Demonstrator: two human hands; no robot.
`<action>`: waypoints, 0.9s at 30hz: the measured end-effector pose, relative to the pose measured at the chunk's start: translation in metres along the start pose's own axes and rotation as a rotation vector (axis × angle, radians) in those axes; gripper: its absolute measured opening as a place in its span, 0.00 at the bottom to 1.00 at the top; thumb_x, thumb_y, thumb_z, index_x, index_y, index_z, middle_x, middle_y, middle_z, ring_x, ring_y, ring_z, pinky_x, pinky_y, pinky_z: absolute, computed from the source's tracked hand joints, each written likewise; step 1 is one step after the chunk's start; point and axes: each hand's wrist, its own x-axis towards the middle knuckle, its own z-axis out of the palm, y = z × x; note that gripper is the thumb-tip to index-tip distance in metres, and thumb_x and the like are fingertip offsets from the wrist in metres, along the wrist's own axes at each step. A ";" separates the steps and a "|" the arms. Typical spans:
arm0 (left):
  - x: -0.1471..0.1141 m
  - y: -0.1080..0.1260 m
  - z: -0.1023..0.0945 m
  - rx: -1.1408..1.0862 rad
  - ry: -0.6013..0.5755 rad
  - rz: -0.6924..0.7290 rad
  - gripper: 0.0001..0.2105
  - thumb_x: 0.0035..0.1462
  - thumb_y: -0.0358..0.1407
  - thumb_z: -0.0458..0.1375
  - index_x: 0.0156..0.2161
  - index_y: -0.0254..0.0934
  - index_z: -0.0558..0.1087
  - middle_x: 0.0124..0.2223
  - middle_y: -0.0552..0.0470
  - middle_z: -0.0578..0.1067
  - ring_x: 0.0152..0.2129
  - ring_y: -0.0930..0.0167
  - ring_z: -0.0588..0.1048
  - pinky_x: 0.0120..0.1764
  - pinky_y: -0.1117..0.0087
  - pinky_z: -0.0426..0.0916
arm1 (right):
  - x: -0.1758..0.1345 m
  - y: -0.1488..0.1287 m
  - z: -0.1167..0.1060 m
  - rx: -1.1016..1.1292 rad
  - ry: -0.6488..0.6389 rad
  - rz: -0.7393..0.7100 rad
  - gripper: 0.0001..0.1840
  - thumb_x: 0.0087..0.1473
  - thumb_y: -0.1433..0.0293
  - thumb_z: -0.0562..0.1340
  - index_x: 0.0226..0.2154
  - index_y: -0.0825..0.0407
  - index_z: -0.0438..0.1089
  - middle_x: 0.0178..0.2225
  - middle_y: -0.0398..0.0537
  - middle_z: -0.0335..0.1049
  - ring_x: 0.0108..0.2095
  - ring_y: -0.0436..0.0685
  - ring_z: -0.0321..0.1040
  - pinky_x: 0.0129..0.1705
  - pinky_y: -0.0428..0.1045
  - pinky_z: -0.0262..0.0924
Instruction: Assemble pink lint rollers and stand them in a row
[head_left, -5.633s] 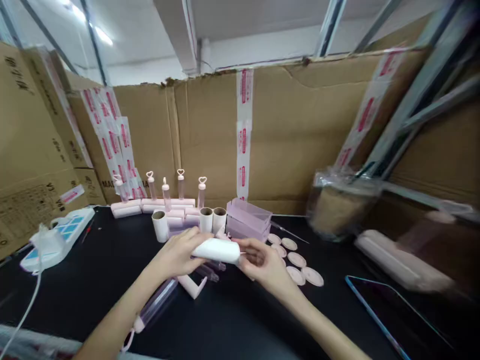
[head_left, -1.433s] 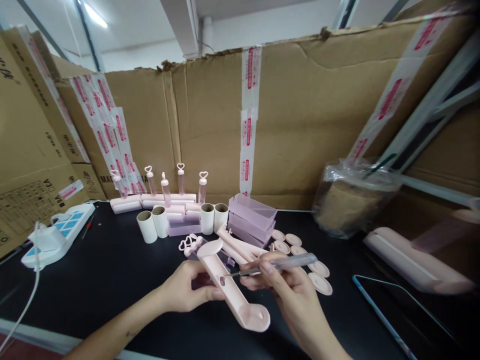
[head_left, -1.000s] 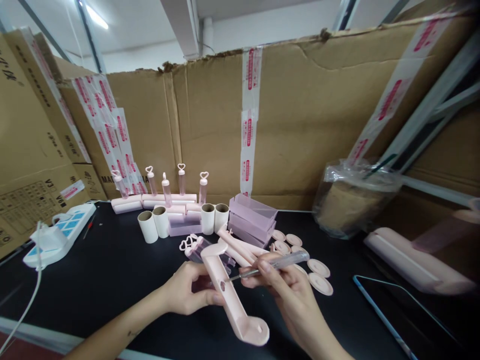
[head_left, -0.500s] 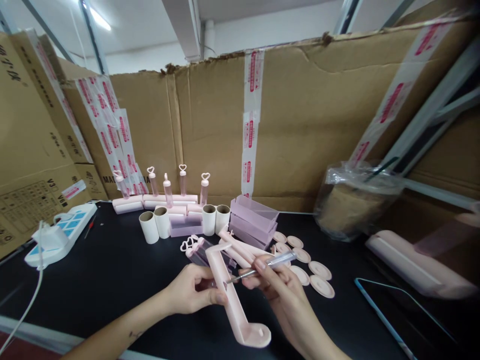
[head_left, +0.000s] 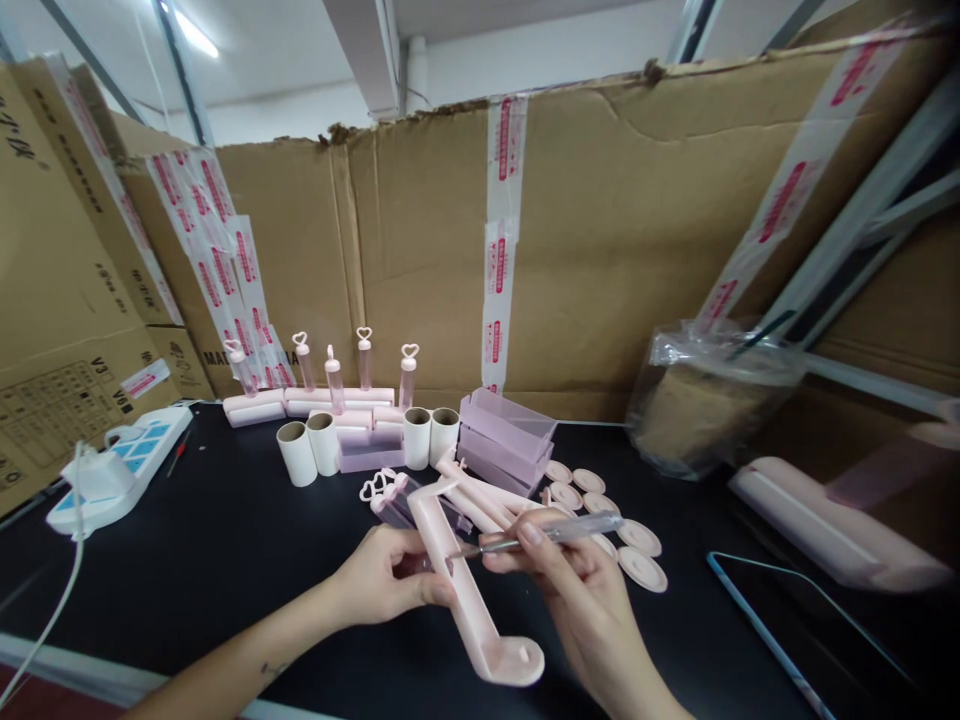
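Gone from the left hand [head_left: 386,578] is the white, rounded piece it gripped 5.6 seconds ago; it now pinches a pink holder [head_left: 468,605], and the right hand [head_left: 576,580] has taken up a screwdriver [head_left: 583,526]. Also, 4 white tubes [head_left: 300,460] stand on the surface [head_left: 247,560], where 3 showed then.

Held above the surface, the holder slants from upper left to lower right, hollow side up. Thumb in front, the left hand grips it near the middle, its other fingers partly hidden behind. Closed around the screwdriver, the right hand points its tip at the hole midway along the holder; how deep the tip sits cannot be told.

Just beyond the holder lie long pink parts [head_left: 474,492], with purple trays [head_left: 502,440] stacked behind them. Several pink discs [head_left: 643,570] lie flat beside the right hand. At the back, 5 heart-topped wands [head_left: 407,382] stand upright near the cardboard wall [head_left: 615,250].
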 end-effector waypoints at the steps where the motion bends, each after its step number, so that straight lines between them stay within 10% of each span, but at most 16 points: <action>1: 0.000 -0.001 -0.001 0.016 0.000 0.006 0.26 0.46 0.52 0.61 0.43 0.30 0.76 0.31 0.48 0.73 0.25 0.72 0.67 0.30 0.73 0.63 | 0.000 0.000 -0.001 -0.010 0.001 -0.015 0.08 0.48 0.65 0.66 0.28 0.51 0.70 0.27 0.45 0.76 0.24 0.54 0.74 0.34 0.47 0.68; 8: -0.001 -0.006 0.000 -0.065 -0.017 0.009 0.25 0.47 0.48 0.62 0.45 0.30 0.74 0.29 0.48 0.73 0.18 0.76 0.66 0.21 0.77 0.62 | 0.002 0.001 -0.001 0.017 0.008 0.031 0.08 0.48 0.65 0.66 0.28 0.52 0.70 0.24 0.45 0.75 0.24 0.54 0.74 0.32 0.46 0.68; 27: -0.004 0.003 0.001 0.048 -0.020 0.003 0.22 0.47 0.50 0.61 0.36 0.30 0.73 0.34 0.47 0.73 0.30 0.67 0.71 0.35 0.71 0.66 | 0.000 0.003 0.000 0.009 -0.035 0.078 0.09 0.48 0.63 0.66 0.27 0.51 0.69 0.23 0.45 0.76 0.25 0.54 0.74 0.34 0.47 0.67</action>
